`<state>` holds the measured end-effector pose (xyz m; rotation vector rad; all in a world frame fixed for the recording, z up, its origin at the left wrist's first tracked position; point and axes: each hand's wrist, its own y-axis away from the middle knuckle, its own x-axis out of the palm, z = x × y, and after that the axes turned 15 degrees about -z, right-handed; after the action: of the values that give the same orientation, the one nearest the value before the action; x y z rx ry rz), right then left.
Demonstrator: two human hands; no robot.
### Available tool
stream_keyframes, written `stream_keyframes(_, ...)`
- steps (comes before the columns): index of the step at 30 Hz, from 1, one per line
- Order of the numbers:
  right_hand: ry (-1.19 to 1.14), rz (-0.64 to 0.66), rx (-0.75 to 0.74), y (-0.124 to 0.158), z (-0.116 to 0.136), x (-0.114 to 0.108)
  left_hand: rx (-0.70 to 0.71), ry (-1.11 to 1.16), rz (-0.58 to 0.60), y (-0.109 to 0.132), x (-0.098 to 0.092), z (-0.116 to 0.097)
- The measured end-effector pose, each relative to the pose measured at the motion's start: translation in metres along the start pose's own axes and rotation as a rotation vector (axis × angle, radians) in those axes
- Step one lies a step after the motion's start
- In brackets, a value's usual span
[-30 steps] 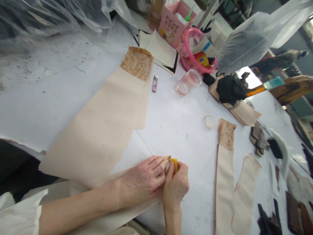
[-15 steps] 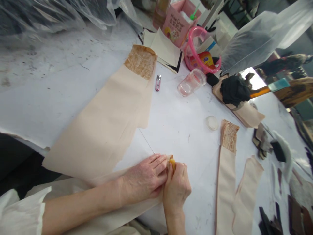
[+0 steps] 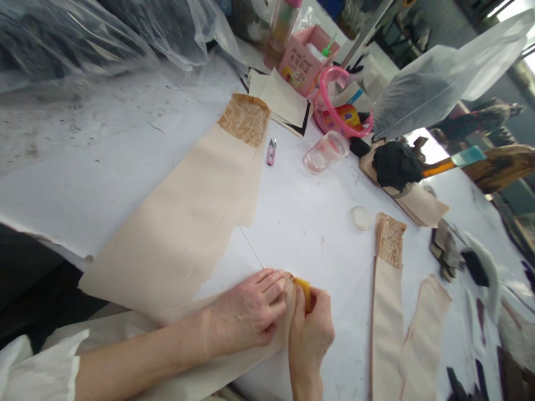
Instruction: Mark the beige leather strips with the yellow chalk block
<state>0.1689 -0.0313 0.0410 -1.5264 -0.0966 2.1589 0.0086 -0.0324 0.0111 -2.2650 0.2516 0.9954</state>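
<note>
Head view: the left hand [image 3: 251, 312] lies palm-down on the end of a beige strip [image 3: 234, 365] at the near edge of the worktop [image 3: 301, 223]. Its fingers are straight and close together, pressing flat rather than gripping. The right hand [image 3: 311, 334] sits just beside it, the two touching at the fingertips. Its fingers are clamped on a small yellow block [image 3: 304, 289]. The block stands against the strip's end, right at the left fingertips (only its upper part shows above the fingers).

Beyond the left hand lies a large beige sheet [image 3: 179, 223], its far end brown and textured. Snips [image 3: 271, 151] lie just beside that end. A clear cup [image 3: 326, 153] lies on its side further right, with a round lid [image 3: 360, 217] apart from it, nearer the person. Two narrow strips [image 3: 387, 301] lie side by side to the right of the hands, one with a brown end. A pink basket [image 3: 338, 106] and a pink carton [image 3: 303, 61] stand at the far edge. A black cloth [image 3: 395, 164] rests on beige offcuts near the cup.
</note>
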Motion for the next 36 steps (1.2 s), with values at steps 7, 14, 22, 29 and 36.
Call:
stream_keyframes(7,0.018,-0.024,0.064,-0.003,-0.008,-0.006,-0.009,0.001,0.012,0.0,0.004,0.001)
stream_keyframes(14,0.038,0.098,-0.179,0.004,0.005,0.012,-0.016,0.013,-0.021,0.001,0.007,-0.001)
stream_keyframes(22,0.026,0.055,-0.156,-0.007,0.019,0.029,-0.047,0.024,-0.032,-0.001,0.007,0.0)
stream_keyframes(29,-0.267,-0.101,0.238,-0.023,0.015,0.03,-0.043,-0.016,0.012,-0.001,0.004,0.001)
stream_keyframes(36,-0.208,0.086,-0.006,-0.01,0.001,0.008,-0.049,0.001,-0.018,-0.002,0.002,0.002)
